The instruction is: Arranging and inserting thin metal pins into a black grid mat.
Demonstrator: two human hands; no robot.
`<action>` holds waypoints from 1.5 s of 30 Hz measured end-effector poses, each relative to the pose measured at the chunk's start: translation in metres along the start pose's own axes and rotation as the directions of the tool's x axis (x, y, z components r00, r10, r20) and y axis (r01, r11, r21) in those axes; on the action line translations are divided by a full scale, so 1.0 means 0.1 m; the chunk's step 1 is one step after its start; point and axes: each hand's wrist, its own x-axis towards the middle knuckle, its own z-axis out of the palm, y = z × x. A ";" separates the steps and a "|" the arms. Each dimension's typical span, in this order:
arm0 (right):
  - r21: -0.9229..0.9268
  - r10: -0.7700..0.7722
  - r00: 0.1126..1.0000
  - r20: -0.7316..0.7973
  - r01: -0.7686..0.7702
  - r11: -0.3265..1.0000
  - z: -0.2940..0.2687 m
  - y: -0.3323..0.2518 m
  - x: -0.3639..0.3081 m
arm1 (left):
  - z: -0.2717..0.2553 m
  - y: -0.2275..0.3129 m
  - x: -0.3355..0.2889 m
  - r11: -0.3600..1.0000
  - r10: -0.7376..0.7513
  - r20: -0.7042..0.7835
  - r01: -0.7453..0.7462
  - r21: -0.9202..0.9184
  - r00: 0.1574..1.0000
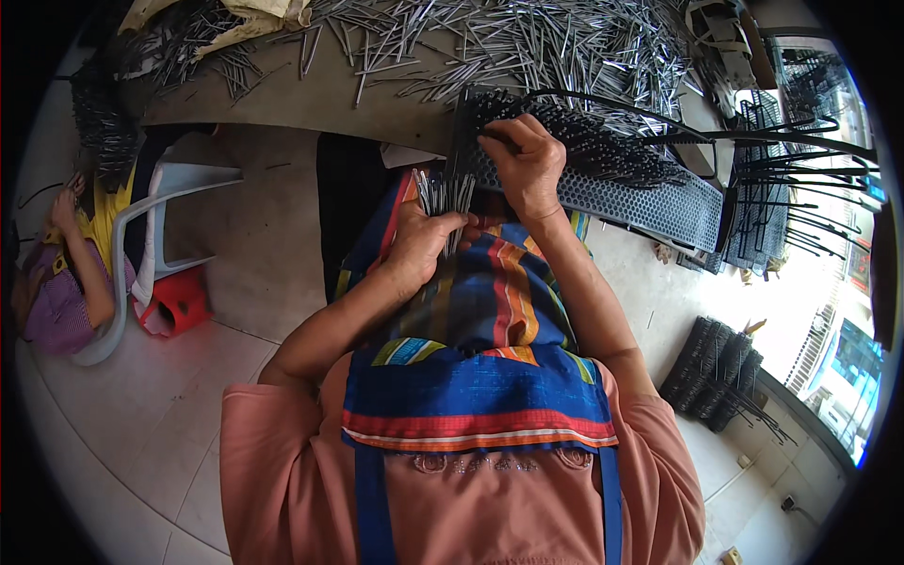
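Left hand point(419, 247) grips a bundle of thin grey metal pins point(444, 196), kept close for feeding. Right hand point(525, 160) pinches at the black perforated rubber strip point(612, 188), propped against the surface's point(330, 99) near edge, over the lap

Left hand point(419, 247) closed around a bundle of thin metal pins point(444, 195), held above a striped apron point(476, 311). Right hand point(524, 162) pressed on a black perforated plate point(621, 193) bristling with inserted pins, fingertips at its near edge. Loose pins point(527, 42) heaped across the table point(311, 99) beyond. Seated person point(56, 273) at far left.
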 end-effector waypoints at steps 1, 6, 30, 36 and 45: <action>0.068 0.000 0.999 -0.039 0.003 0.998 0.03 0.01 0.01 | 0.00 0.01 0.00 1.000 -0.010 -0.009 0.010 -0.014 1.000; 0.029 -0.105 0.994 -0.009 0.106 0.994 0.04 0.02 0.04 | -0.03 0.00 0.02 0.999 -0.035 0.011 0.035 -0.019 0.999; 0.416 0.130 0.975 -0.179 -0.045 0.908 -0.23 0.19 -0.12 | -0.02 -0.09 -0.03 0.991 -0.130 0.075 0.133 -0.034 0.989; 0.379 0.121 0.974 -0.189 -0.042 0.924 -0.12 0.21 -0.14 | 0.03 -0.05 0.01 0.997 -0.056 0.033 0.058 -0.059 0.998; 0.175 0.061 0.986 -0.154 -0.033 0.984 -0.10 0.05 -0.08 | 0.06 0.00 0.05 0.999 -0.029 0.044 0.030 -0.036 0.999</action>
